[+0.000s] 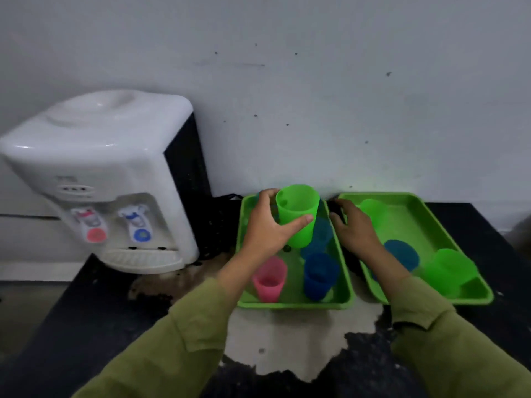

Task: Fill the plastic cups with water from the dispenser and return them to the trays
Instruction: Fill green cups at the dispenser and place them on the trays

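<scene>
We see the left hand (265, 228) wrapped around a green cup (298, 214), its fingers (265, 196) curled behind the far side and the thumb pressed across the front, so the grip is clamped on the cup. The cup is tilted, mouth toward us, and held above the far end of the left tray (343, 271). In that tray stand a pink cup (270, 278) at the near left corner and a blue cup (320, 275) beside it; another blue cup (321, 235) sits behind, partly hidden by the held one.

The right hand (356, 228) rests over the inner edge of the right tray (431, 208), its fingers spread apart and holding nothing. That tray carries a green cup at the back (373, 212), a blue cup by the wrist (402, 254) and a green cup at the near right (449, 271).

The water dispenser (97, 179) stands on the dark bench (86, 305), to the left of the trays, with a red tap (90, 225) and a blue tap (136, 222).
</scene>
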`<state>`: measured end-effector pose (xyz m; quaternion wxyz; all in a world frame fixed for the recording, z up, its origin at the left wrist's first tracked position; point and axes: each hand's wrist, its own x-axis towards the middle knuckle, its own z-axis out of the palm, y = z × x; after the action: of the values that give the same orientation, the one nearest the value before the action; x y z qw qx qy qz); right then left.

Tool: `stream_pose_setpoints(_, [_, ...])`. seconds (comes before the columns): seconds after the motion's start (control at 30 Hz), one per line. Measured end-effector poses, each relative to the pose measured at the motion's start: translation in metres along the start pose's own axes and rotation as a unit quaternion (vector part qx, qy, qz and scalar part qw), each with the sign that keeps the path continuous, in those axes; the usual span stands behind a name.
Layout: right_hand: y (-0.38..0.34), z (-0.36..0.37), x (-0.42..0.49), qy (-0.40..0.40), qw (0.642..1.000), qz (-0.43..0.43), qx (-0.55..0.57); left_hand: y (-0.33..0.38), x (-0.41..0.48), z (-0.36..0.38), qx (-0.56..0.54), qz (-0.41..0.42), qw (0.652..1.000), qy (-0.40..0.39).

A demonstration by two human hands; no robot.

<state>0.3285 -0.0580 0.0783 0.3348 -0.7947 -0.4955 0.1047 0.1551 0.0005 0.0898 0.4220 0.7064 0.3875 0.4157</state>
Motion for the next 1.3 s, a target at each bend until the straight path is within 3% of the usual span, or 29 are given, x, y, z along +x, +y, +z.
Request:
stream_pose_setpoints(0.43, [-0.17,0.124,-0.04,-0.084,0.993,-0.074,0.049,-0.085,-0.063,-0.169,0.034,-0.082,0.996,0.03])
stream_pose_setpoints(0.83, [-0.222,0.167,-0.026,-0.16,0.979,-0.098,0.08,-0.143,-0.072,-0.228,0.021,-0.203,0.975,0.093])
stream_pose_setpoints(0.97, [-0.231,0.175,-0.023,-0.158,0.977,-0.086,0.114,-0.156,-0.065,-0.244,0.042,-0.229,0.966,0.111])
stream_pose_setpoints(1.3, [-0.246,0.199,-0.023,-0.066,0.98,-0.046,0.18,-0.18,-0.035,-0.3,0.061,-0.237,0.96,0.138])
